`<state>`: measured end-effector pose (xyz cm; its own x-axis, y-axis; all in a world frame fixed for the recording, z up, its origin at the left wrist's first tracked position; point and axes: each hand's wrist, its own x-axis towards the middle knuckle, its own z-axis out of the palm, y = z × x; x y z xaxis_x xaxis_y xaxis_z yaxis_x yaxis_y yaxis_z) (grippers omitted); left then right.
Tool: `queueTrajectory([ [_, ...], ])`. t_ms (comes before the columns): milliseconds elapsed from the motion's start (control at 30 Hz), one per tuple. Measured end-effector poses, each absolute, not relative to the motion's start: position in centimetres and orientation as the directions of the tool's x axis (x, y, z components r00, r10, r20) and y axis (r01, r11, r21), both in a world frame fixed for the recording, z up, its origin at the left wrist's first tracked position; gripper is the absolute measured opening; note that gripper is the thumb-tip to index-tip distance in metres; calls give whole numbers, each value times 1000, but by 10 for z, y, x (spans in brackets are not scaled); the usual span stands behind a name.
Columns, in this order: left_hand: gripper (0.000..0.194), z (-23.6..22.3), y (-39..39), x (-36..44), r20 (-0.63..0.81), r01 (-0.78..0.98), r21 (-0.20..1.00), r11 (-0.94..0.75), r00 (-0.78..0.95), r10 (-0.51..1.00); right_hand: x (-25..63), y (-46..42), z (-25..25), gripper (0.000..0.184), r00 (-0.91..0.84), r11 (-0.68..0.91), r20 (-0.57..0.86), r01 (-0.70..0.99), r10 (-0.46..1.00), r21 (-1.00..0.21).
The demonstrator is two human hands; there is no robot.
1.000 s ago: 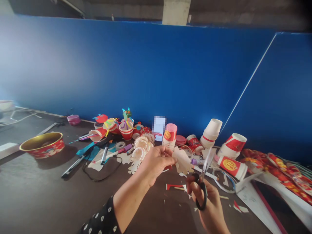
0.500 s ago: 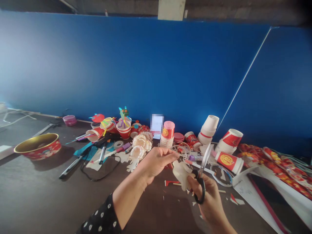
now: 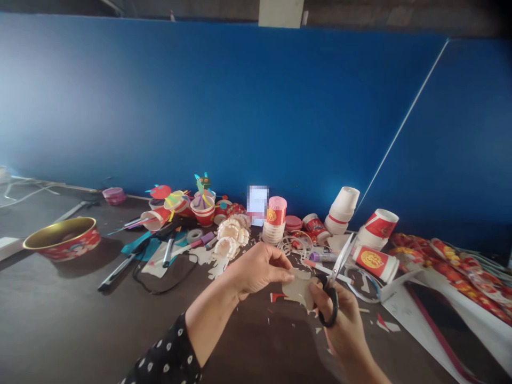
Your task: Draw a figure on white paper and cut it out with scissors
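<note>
My right hand grips black-handled scissors, blades pointing up and away, slightly apart. Its thumb also pins the right side of a white paper cutout with a wavy edge. From the left, my left hand pinches the upper left edge of this cutout between thumb and fingers. The blades stand clear of the paper. Red paper scraps lie on the table just below the cutout. Behind my left hand is a pile of frilled white paper pieces.
A stack of cups and a lit phone stand by the blue partition. Several cups sit at the right, near a dark phone. Leftward are a gold-lined bowl, a utility knife and a marker.
The paper cutout went from my left hand down to my right thumb, turning over. My left hand let go of it, then took hold of its left edge again. The scissors stayed in my right hand.
</note>
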<state>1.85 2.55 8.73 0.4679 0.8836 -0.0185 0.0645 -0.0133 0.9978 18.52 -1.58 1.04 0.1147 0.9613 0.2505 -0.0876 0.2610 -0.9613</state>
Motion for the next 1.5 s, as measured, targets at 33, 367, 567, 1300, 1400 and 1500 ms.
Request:
queueTrajectory([
  [33,5,87,25,18,-15,67,998,-20,481,876,185,-16,11,26,112,255,243,-100,963,-962],
  [367,9,86,24,23,15,85,995,-51,374,927,188,-14,2,31,239,240,194,-183,951,-953],
  [567,9,89,26,22,-87,-114,985,130,325,942,180,-17,8,41,131,97,68,-222,989,-970],
  [1300,11,88,26,27,-43,-289,949,125,276,960,172,-27,13,45,-233,89,86,5,969,-996],
  [1400,5,88,25,28,0,-263,962,70,259,966,173,-27,13,45,-251,114,113,-10,961,-993],
  [1500,2,91,23,29,-3,-200,978,53,242,970,174,-28,13,44,-251,110,112,-20,961,-994],
])
